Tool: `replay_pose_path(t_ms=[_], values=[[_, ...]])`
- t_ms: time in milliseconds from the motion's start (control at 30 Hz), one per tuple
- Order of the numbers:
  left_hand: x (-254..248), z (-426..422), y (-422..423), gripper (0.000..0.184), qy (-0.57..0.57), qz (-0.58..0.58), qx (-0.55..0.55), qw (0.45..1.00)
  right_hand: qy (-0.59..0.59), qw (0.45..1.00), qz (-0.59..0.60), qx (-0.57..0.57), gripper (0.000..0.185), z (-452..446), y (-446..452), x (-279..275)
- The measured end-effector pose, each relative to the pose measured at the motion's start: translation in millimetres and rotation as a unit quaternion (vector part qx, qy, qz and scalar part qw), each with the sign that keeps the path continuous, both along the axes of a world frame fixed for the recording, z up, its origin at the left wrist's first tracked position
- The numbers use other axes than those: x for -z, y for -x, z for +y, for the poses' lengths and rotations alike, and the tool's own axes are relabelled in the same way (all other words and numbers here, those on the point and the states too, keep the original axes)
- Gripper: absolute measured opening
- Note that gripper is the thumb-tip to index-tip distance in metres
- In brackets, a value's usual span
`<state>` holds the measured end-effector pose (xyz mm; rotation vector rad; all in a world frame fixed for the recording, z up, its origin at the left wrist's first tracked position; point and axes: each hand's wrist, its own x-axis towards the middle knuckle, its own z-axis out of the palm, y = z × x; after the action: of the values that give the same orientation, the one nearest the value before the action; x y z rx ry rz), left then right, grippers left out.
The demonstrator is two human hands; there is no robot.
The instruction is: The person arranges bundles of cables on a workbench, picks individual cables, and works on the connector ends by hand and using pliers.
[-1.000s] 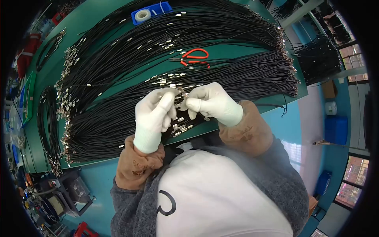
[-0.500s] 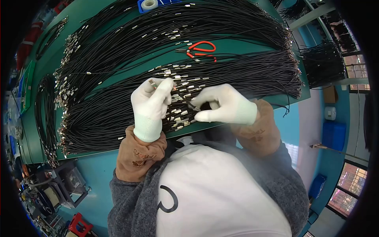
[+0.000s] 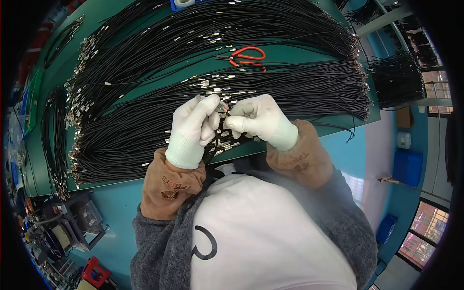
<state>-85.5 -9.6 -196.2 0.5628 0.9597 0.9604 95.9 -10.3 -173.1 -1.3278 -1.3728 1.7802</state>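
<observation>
Cables, black and slim, lie in long, dense bundles across a green worktop as we look down at our own work. Two hands in white gloves meet over the nearer bundle, close to the middle of its length.

Our left hand pinches a small metal connector between thumb and forefinger. Our right hand has its thumb and fingers pressed together on the lower end of that same piece. A reddish glint shows between the two grips; the gloves hide the rest, so we cannot tell whether the connector is one part or two.

Half a second ago the right hand was lower and farther right, its fingers spread, while the left held the connector up alone. The right has now come in beside it, so we judge that the piece is again being handled from both sides.

Below and just beyond our fingertips, more silver connectors are scattered over the bundle. Farther away, red-handled cutters lie untouched in the gap between the two large bundles. A white roll sits in a blue tray, cut off by the top edge.
</observation>
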Motion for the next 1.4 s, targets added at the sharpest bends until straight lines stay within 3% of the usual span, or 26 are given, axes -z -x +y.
replay_pose_path(t_ms=[200, 367, 500, 700, 833, 1000, 1167, 1400], values=[[2, -1, 0, 0.029, 0.001, -0.006, 0.010, 1.000, -0.030, 0.999, 0.032, -0.002, 0.016, 0, 0, 10], [-7, -6, -16, 0.023, -0.042, -0.104, -0.073, 0.991, -0.086, 0.995, -0.031, 0.030, 0.017, 5, 0, -1], [-2, -13, -6, 0.023, -0.043, 0.030, 0.007, 0.999, -0.083, 0.986, 0.023, 0.143, 0.020, 19, -4, -7], [-4, -14, -7, 0.020, -0.029, 0.004, 0.007, 1.000, -0.103, 0.993, -0.020, 0.058, 0.022, 30, 3, 0], [-11, -13, -7, 0.017, -0.035, 0.165, 0.070, 0.983, -0.037, 0.996, -0.021, 0.076, 0.023, 31, 1, 9], [-13, -14, -10, 0.013, -0.029, 0.185, 0.046, 0.981, -0.052, 0.996, 0.009, 0.076, 0.024, 31, 4, 7], [-7, -14, -4, 0.013, -0.020, 0.080, 0.078, 0.994, -0.048, 0.995, -0.007, 0.088, 0.024, 31, 4, 9], [-2, -14, -3, 0.015, -0.041, 0.082, 0.090, 0.992, -0.053, 0.995, 0.006, 0.082, 0.024, 29, 3, 7]])
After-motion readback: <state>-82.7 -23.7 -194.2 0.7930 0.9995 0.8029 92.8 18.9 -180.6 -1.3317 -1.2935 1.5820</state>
